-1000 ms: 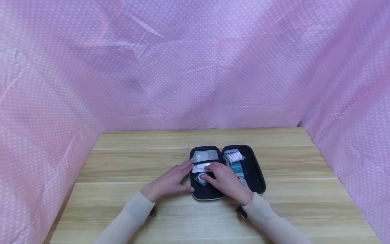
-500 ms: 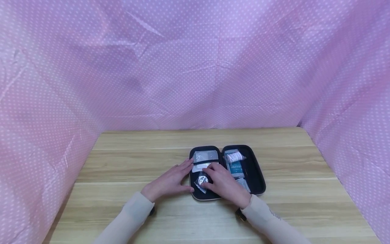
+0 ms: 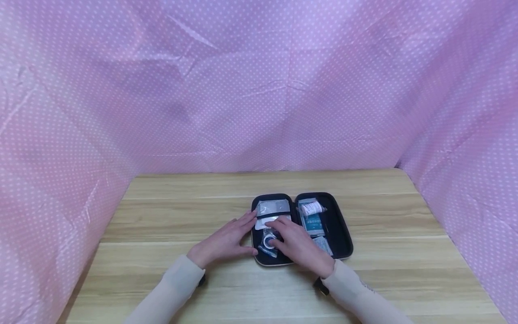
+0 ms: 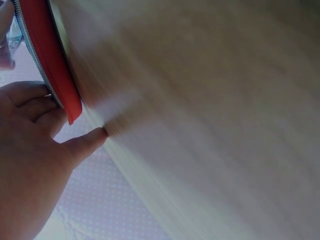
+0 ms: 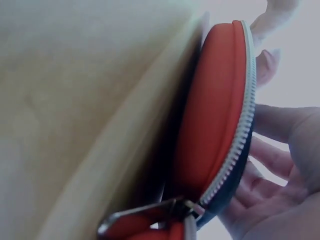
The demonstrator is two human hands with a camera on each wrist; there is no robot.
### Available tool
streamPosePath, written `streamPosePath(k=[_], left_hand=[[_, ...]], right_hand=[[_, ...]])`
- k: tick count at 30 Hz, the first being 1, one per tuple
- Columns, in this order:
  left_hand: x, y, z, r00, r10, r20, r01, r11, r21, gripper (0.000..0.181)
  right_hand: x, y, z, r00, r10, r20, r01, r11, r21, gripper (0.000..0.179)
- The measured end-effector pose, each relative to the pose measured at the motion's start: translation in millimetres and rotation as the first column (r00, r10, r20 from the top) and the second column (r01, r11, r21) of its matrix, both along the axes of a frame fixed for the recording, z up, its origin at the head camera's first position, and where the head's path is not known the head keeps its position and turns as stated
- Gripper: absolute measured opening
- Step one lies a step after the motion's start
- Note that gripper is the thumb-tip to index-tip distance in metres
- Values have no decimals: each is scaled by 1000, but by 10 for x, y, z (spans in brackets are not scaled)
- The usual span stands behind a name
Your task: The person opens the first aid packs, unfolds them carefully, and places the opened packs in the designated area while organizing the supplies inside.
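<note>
A zip case, black inside, lies spread open on the table. Both wrist views show its red outer shell and metal zipper. My left hand rests against the case's left edge, fingers fairly straight and thumb apart. In the left half lies a white roll of tape in a clear wrapper. My right hand reaches over it, thumb on the roll and fingertips at the wrapper's far side; the fingers partly hide it. Flat white packets sit under a black strap above the roll.
The case's right half holds a wrapped bandage roll, a teal packet and small pale packets. A wooden table lies underneath, with pink dotted cloth hanging around it.
The wrapped tape roll has shifted slightly toward me and turned. My right hand has moved a little left and nearer with it. My left hand has stayed in place.
</note>
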State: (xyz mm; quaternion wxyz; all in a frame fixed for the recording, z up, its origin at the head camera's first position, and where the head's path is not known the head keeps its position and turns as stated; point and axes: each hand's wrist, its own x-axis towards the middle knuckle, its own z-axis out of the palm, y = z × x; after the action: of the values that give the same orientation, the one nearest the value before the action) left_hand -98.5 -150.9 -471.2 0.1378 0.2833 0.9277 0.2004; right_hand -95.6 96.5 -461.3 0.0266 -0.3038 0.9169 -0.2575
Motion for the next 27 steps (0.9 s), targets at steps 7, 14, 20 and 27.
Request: streamPosePath(k=[7,14,20,27], left_hand=[[15,-1,25,1000,-6,11,6,1000,5,89],[41,30,52,1000,-18,-12,18,1000,14,75],[54,130,72,993,-23,-117,24,1000,5,45],[51,220,44,978,-25,-208,18,999,-40,31]], right_hand=[[-29,65,63,999,-36,31,40,986,-164,36],[-120,186,119,998,-70,-1,67,967,-245,38],[-178,261,161,995,-97,33,102,952,-289,38],[-241,266,182,993,-96,62,111,943,-314,38]])
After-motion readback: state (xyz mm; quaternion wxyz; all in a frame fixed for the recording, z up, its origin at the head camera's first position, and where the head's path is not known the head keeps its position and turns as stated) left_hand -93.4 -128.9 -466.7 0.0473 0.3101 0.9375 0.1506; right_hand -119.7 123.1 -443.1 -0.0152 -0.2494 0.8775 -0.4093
